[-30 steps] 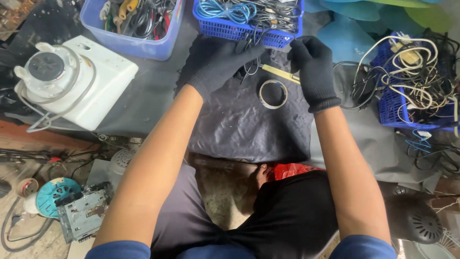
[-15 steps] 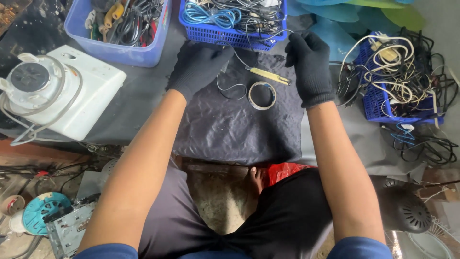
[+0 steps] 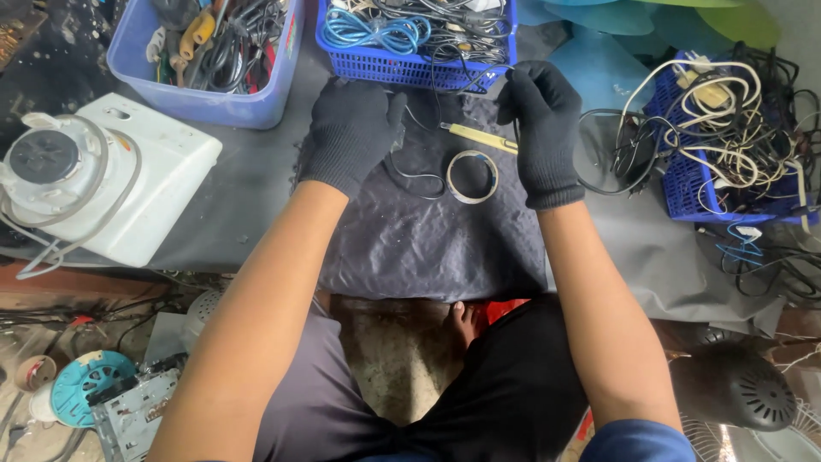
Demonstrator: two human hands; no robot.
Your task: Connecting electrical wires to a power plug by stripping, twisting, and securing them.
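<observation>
Left hand (image 3: 352, 130), right hand (image 3: 540, 120) (both clenched)

From my feed the light is soft, even daylight, bright enough across the whole frame, with no hard shadows. The upper right looks palest, and I catch a mild sheen on the white appliance (image 3: 103, 184) at left and on the wrinkled dark cloth (image 3: 428, 239) at centre. Both black gloves swallow detail. Focus holds sharp in the middle; the corners bend and soften slightly. I see no motion blur.
</observation>
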